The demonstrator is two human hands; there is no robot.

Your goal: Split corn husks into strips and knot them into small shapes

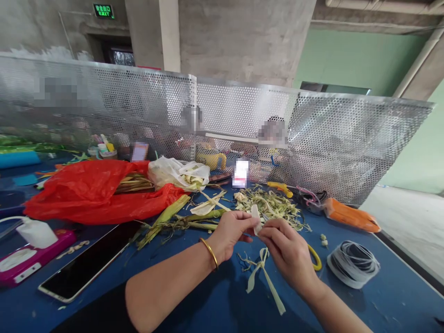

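My left hand, with a gold bangle at the wrist, pinches a pale strip of dried husk between thumb and forefinger. Closed on the lower end of the same strip are the fingers of my right hand; both hands are just above the blue table. Below them lies a knotted piece of pale husk with long loose ends. A yellow curved handle shows partly behind my right hand. Beyond the hands is a heap of shredded husk, with whole husk leaves to its left.
A red plastic bag and a white bag hold plant material. At left are a black-screened tablet and a magenta power strip. A roll of pale cord and an orange packet lie right. A perforated metal screen stands behind.
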